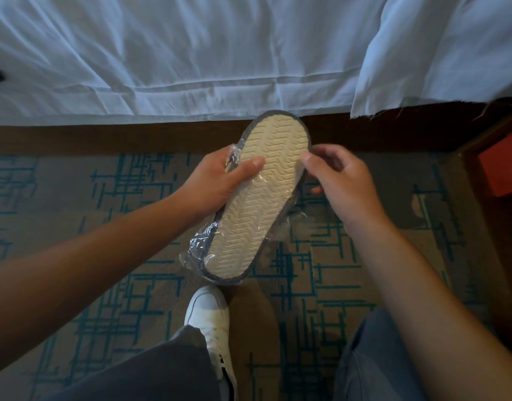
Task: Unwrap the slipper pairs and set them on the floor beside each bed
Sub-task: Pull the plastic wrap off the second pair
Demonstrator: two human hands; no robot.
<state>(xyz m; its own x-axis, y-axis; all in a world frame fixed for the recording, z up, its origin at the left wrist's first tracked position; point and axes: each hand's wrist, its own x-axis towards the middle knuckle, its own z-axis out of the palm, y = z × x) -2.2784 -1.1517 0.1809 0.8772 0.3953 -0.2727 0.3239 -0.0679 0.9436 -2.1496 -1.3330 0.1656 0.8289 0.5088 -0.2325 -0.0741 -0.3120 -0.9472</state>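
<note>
A slipper pair (257, 198) in clear plastic wrap (201, 247) is held above the carpet, its cream ribbed sole facing up and a grey edge around it. My left hand (220, 180) grips its left side, thumb across the sole over the wrap. My right hand (338, 180) pinches the right edge of the slipper, thumb on the sole and fingers underneath. The toe end points toward the bed (174, 68), whose white sheet hangs down just beyond it.
Patterned brown and teal carpet (104, 285) covers the floor. A dark wooden bed base (104, 137) runs under the sheet. A wooden nightstand with a red box (503, 166) stands at the right. My white shoe (208, 319) is below the slipper.
</note>
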